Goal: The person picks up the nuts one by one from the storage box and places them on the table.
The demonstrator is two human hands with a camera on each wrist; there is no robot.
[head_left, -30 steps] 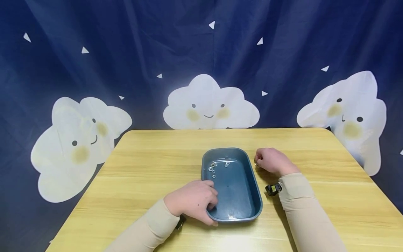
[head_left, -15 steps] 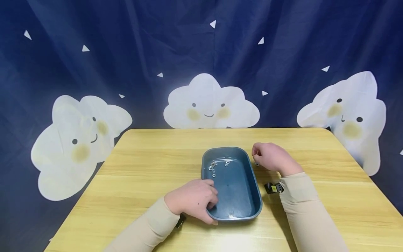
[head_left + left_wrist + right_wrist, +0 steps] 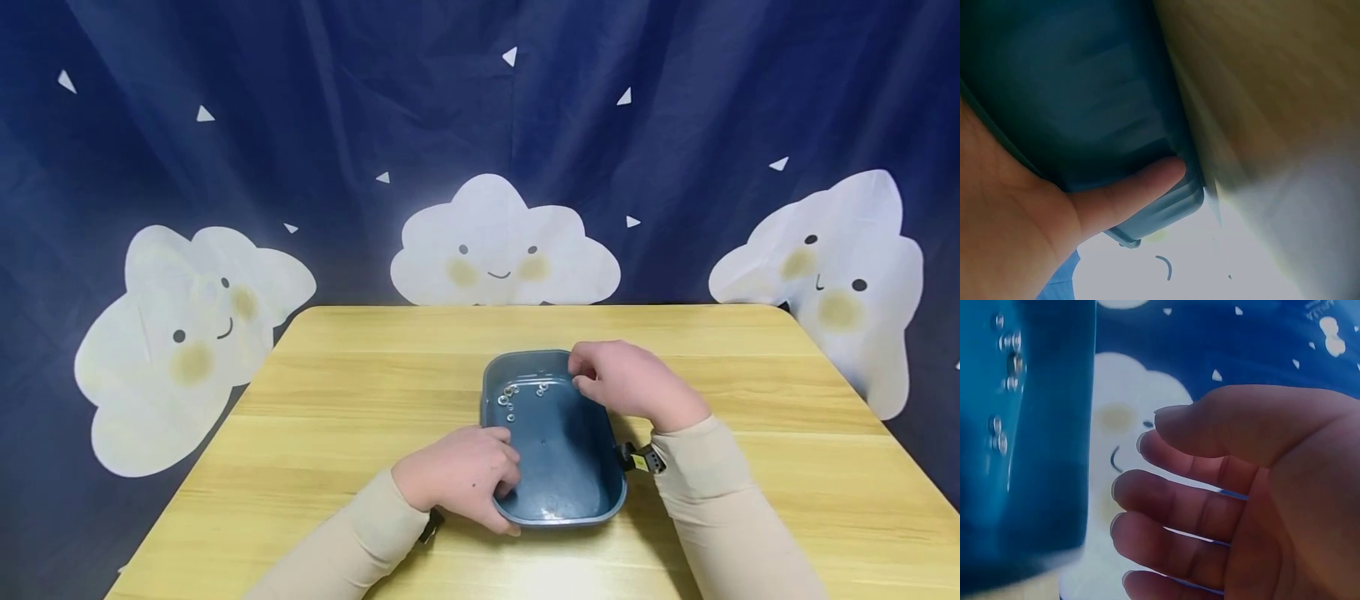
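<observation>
A dark blue plastic bin (image 3: 551,467) stands on the table. My left hand (image 3: 461,475) grips its near-left rim, fingers curled inside and thumb (image 3: 1135,194) along the outer wall. My right hand (image 3: 630,383) is over the bin's far right rim, thumb and index tips close together. In the right wrist view its fingers (image 3: 1172,537) are loosely bent, with the thumb overlapping the index finger. I cannot tell whether something small is between them. Several small shiny rings (image 3: 504,401), like metal nuts, lie at the bin's far left; one looks brassy in the right wrist view.
The wooden table (image 3: 360,383) extends around the bin. Behind it hangs a dark blue curtain (image 3: 345,108) with white clouds. A small black wrist device (image 3: 641,458) on the right sleeve overlaps the bin's right edge in the head view.
My right hand has lifted from the table beside the bin, where a small shiny piece showed under its fingers, and moved left over the rim. The left hand and bin stay put.
</observation>
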